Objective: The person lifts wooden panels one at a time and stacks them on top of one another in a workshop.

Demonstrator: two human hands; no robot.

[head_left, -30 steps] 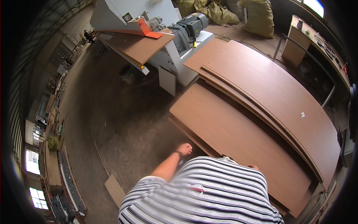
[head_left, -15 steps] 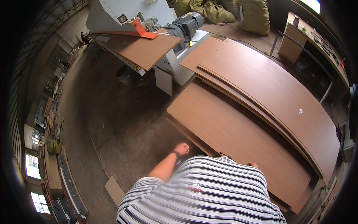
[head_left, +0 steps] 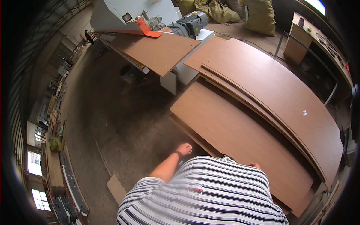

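Note:
My left hand (head_left: pixel 184 149) hangs in front of my body over the floor, its fingers curled and nothing visible in them. A dark band circles that wrist. Little of my right hand (head_left: pixel 255 165) shows past my striped shirt, close to the lower stack of brown boards (head_left: pixel 232 131); its fingers are mostly hidden. Further off, a brown board (head_left: pixel 157 48) sticks out of a grey machine (head_left: pixel 112 17), sloping over rollers, with no hand on it. A taller stack of brown boards (head_left: pixel 270 82) lies beyond the lower one.
An electric motor (head_left: pixel 193 24) and an orange metal guard (head_left: pixel 148 30) sit on the machine. Full sacks (head_left: pixel 258 17) stand behind. A workbench (head_left: pixel 318 39) with tools and a metal rail (head_left: pixel 311 48) are at right. Another person (head_left: pixel 89 36) stands far away at left.
The board at the machine has slid further out, toward the near right. My view has shifted slightly, while my hands keep almost the same position.

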